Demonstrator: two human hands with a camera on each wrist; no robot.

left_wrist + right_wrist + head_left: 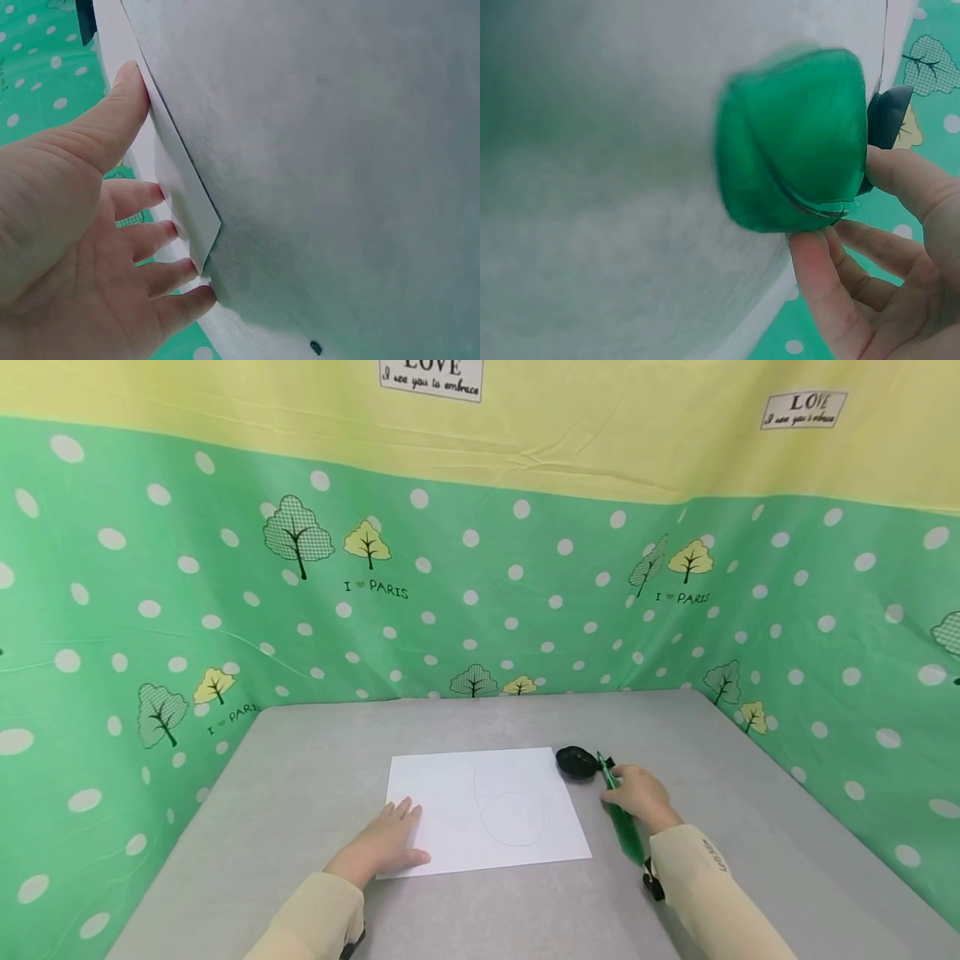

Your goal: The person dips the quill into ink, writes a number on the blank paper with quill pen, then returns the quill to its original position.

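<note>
A white sheet of paper (442,785) lies on the grey table, with a thin line shaped like a 6 drawn on it. My left hand (386,839) rests on the sheet's left side, its fingers spread. The left wrist view shows the thumb (124,105) and fingertips touching the paper. At the sheet's right, my right hand (637,793) pinches a long, glossy, see-through green object (802,142) with a narrow, pointed far end; its kind is unclear. Just beyond that hand sits a rounded black object (576,762), near the sheet's upper right corner.
The grey table (315,752) extends around the sheet. A green and yellow curtain (450,552) with dots and trees hangs along the back and both sides. Dark straps show at the sleeves (697,868).
</note>
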